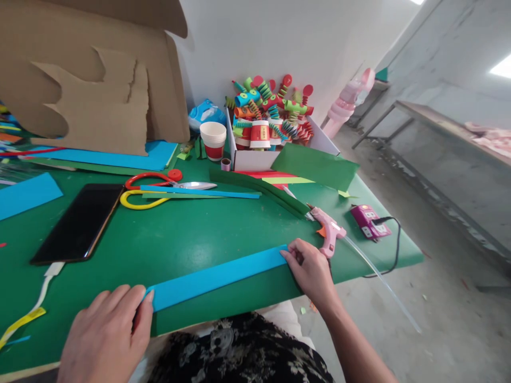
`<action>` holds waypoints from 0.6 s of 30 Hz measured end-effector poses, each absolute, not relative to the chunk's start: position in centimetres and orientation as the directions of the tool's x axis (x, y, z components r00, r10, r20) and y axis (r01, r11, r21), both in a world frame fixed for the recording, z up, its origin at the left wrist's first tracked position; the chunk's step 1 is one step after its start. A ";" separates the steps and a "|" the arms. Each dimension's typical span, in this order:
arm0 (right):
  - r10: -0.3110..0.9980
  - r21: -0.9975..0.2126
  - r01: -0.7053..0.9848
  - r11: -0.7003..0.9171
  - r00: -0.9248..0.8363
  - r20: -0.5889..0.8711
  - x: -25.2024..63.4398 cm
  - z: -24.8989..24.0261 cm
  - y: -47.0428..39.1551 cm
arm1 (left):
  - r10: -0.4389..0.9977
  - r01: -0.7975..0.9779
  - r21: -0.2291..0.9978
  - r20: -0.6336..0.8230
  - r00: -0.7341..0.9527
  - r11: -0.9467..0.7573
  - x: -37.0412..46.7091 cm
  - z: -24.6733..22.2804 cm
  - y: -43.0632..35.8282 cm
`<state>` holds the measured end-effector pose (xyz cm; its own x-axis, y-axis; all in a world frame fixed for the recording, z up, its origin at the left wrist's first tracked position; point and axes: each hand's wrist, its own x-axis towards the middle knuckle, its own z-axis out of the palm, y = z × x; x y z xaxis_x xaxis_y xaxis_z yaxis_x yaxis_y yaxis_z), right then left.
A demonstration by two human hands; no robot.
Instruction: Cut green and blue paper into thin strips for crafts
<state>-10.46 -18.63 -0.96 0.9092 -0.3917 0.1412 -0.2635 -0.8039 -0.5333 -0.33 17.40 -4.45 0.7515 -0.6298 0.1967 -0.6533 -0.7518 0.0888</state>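
Observation:
A long blue paper strip point(217, 275) lies slantwise near the front edge of the green table. My left hand point(112, 332) pinches its left end between thumb and fingers. At the strip's right end, my right hand point(307, 268) has its fingers closed on the paper. Just beyond my right hand rests a pink hot glue gun point(330, 230), with a clear glue stick point(381, 282) jutting from its back. Farther up the table, red-and-yellow-handled scissors point(159, 194) lie partly under narrow blue and green strips point(227, 193).
A black phone point(82, 223) with a white cable lies at left. Behind stand stacked paper cups point(213, 139), a white box point(253, 159) of paper-cup crafts and torn cardboard point(107, 106). Green paper point(315, 165) lies before the box. A purple power adapter point(369, 221) sits near the right edge.

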 end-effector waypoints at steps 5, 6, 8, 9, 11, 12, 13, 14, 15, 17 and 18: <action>-0.396 -0.560 -0.244 -0.792 0.903 0.166 -10.6 -1.1 -18.7 | -0.618 -0.631 0.079 0.144 0.773 -0.772 -0.4 -4.1 17.0; -0.397 -0.567 -0.240 -0.788 0.902 0.169 -10.6 -1.1 -18.7 | -0.620 -0.634 0.077 0.144 0.771 -0.770 -0.4 -4.0 16.9; -0.399 -0.578 -0.236 -0.781 0.901 0.172 -10.7 -1.1 -18.7 | -0.621 -0.637 0.074 0.162 0.767 -0.767 -0.4 -3.9 16.9; -0.400 -0.580 -0.237 -0.780 0.900 0.171 -10.7 -1.1 -18.7 | -0.622 -0.640 0.074 0.169 0.764 -0.765 -0.4 -3.9 16.9; -0.404 -0.579 -0.240 -0.779 0.898 0.172 -10.6 -1.1 -18.6 | -0.623 -0.641 0.076 0.174 0.763 -0.764 -0.4 -3.9 17.0; -0.408 -0.578 -0.243 -0.779 0.897 0.173 -10.6 -1.1 -18.6 | -0.626 -0.644 0.079 0.170 0.761 -0.761 -0.4 -3.8 17.0; -0.411 -0.576 -0.246 -0.779 0.895 0.173 -10.6 -1.1 -18.5 | -0.632 -0.649 0.082 0.165 0.757 -0.756 -0.4 -3.8 17.0; -0.414 -0.575 -0.250 -0.779 0.894 0.173 -10.6 -1.2 -18.5 | -0.637 -0.653 0.082 0.160 0.754 -0.753 -0.4 -3.8 17.0; -0.416 -0.574 -0.252 -0.779 0.893 0.171 -10.5 -1.2 -18.5 | -0.639 -0.655 0.078 0.157 0.753 -0.752 -0.4 -3.8 16.9; -0.415 -0.573 -0.255 -0.779 0.895 0.165 -10.5 -1.2 -18.5 | -0.639 -0.654 0.064 0.161 0.752 -0.754 -0.4 -3.7 16.9; -0.413 -0.572 -0.255 -0.779 0.896 0.163 -10.5 -1.2 -18.5 | -0.637 -0.652 0.058 0.165 0.753 -0.756 -0.4 -3.7 16.9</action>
<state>-10.51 -18.47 -1.23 0.8959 -0.4134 0.1628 -0.2555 -0.7791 -0.5724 -0.37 16.89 -3.67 0.7535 -0.6365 0.1647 -0.6516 -0.7563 0.0583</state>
